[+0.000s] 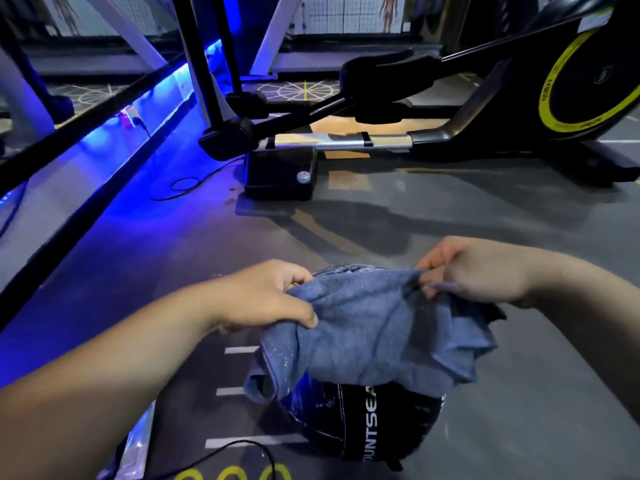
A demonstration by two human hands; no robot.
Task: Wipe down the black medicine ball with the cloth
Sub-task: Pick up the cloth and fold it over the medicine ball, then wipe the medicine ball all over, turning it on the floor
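We pinch the blue cloth (381,334) with both hands. The left hand (263,296) grips the cloth's left side, with the thumb on top and the fingers curled under. The right hand (474,271) pinches the top right corner between thumb and fingers. The cloth hangs stretched between the two hands and lies over the top of the black medicine ball (363,420). The ball sits on the grey floor (519,393), right under the hands, low in the middle of our view. The cloth hides most of the ball. We see only a small shiny bit at the top and the lower front. White letters run down a band on the ball, but the cloth covers the start of the word and the end curves out of sight, so we cannot read all of it. The fingertips of both hands are tucked into the folds. Yellow marks (232,474) on the floor are cut off at the bottom edge. We count two hands, one cloth and one ball. Three short white lines (240,349) are painted on the floor left of the ball. Two thin black cables lie on the floor, one near the ball (263,452) and one far off (183,185) by the blue light (114,140). One big exercise machine (519,98) stands at the back, well apart from the ball, with one yellow ring (554,81) on its wheel.
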